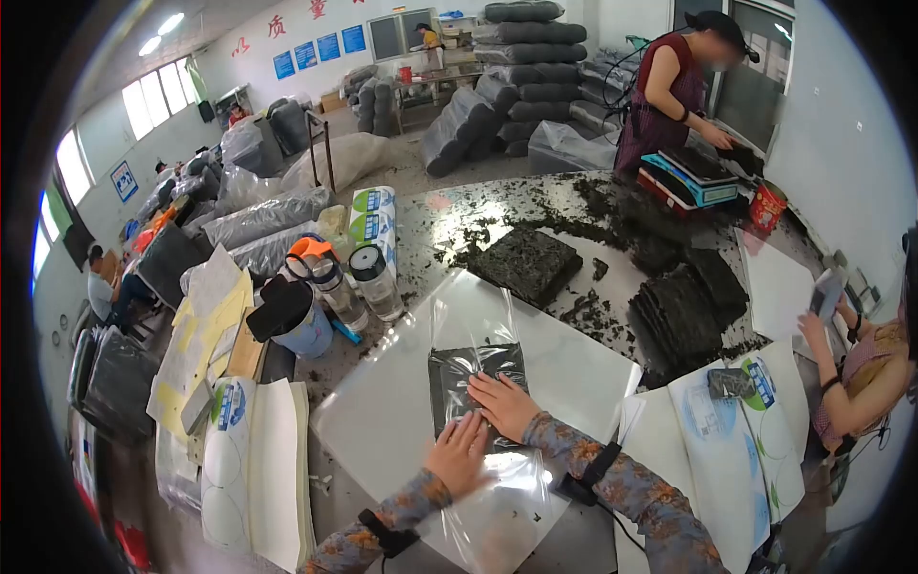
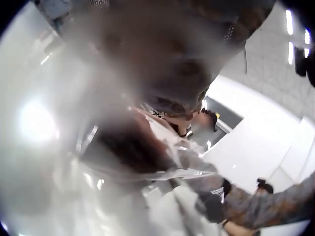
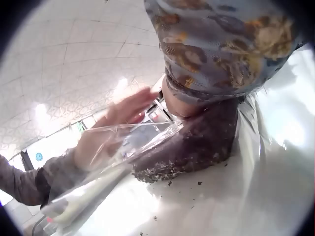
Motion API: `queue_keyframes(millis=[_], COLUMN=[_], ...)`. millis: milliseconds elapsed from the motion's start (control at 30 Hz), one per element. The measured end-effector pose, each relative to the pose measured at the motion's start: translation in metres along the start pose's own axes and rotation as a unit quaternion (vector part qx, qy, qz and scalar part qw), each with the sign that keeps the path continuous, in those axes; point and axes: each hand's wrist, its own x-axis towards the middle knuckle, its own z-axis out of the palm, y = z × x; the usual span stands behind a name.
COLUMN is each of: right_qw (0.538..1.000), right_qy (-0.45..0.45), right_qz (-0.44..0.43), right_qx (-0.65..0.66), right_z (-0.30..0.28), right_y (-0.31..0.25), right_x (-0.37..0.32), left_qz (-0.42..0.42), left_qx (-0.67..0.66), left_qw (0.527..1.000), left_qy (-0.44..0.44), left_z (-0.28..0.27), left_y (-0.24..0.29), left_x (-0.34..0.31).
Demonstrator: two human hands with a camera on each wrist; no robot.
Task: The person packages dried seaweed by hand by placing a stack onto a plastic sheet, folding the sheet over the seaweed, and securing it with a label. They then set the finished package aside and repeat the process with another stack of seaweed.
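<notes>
The right hand (image 1: 505, 407) lies with its fingers extended on the black slab (image 1: 451, 375), its grip flat and pinching nothing. The left hand (image 1: 463, 457) is just beside it, fingers straight and close together, its grip likewise holding nothing; the fingertips are over the slab's near part, but whether they press cannot be told. The left wrist view is too blurred to help.

The slab lies under clear film (image 1: 470, 320), which wrinkles and shines over it and extends past its far and near edges. Beneath is a white board (image 1: 382, 411), set cornerwise on the counter (image 1: 445, 212).

Just beyond the board's far corner sits a thick dark block (image 1: 524, 268), with crumbs (image 1: 588, 308) scattered around it. To the right is a stack of dark sheets (image 1: 674, 320). On the left stand two jars (image 1: 378, 287) and a blue cup (image 1: 304, 333), with an orange handle (image 1: 311, 249) near them.

At the counter's far right, a person in a red top (image 1: 667, 91) handles dark material beside a pile of folders (image 1: 696, 180); a red tin (image 1: 767, 206) is near. Grey wrapped bundles (image 1: 531, 75) are piled behind.
</notes>
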Motion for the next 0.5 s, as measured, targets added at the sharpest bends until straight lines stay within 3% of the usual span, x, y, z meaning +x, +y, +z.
queue_keyframes(millis=[33, 67, 100, 167, 200, 233, 300, 333, 433, 467, 500], right_qw=[1.000, 1.000, 1.000, 1.000, 0.999, 0.999, 0.995, 0.979, 0.979, 0.994, 0.997], right_qy=[0.002, 0.001, 0.004, 0.000, -0.023, -0.024, -0.023, -0.058, -0.015, -0.079, -0.052], right_qz=[-0.004, -0.004, 0.000, 0.008, 0.019, 0.020, 0.013, 0.012, 0.009, 0.011, 0.030], right_qx=[-0.010, -0.025, -0.014, 0.010, 0.011, 0.042, 0.092, 0.196, 0.202, 0.071, 0.051], right_z=[-0.002, -0.003, -0.002, 0.001, -0.004, -0.004, -0.005, 0.002, -0.069, -0.067, -0.055], right_y=[0.002, 0.001, 0.002, 0.002, 0.000, 0.000, 0.009, 0.028, 0.001, -0.001, -0.007], right_x=[0.003, 0.003, 0.003, 0.002, 0.004, 0.001, 0.004, 0.005, -0.019, -0.030, -0.036], left_qz=[0.014, 0.095, 0.170, 0.155, 0.076, 0.033, 0.096, 0.100, 0.112, 0.111, 0.112], left_qx=[-0.003, 0.042, -0.130, -0.074, -0.085, -0.021, 0.049, 0.050, 0.029, 0.010, -0.008], left_qw=[0.999, 0.990, 0.965, 0.985, 0.992, 0.999, 0.990, 0.989, 0.983, 0.982, 0.981], left_qy=[-0.037, -0.095, -0.150, 0.000, 0.050, 0.006, -0.090, -0.099, -0.144, -0.150, -0.159], left_z=[0.004, -0.001, -0.004, 0.000, -0.010, -0.014, -0.015, -0.016, -0.021, -0.026, -0.028], left_y=[0.007, 0.018, 0.018, -0.007, -0.023, -0.034, -0.039, -0.041, -0.050, -0.053, -0.054], left_x=[-0.001, -0.012, -0.017, -0.011, -0.002, 0.013, 0.017, 0.022, 0.023, 0.029, 0.030])
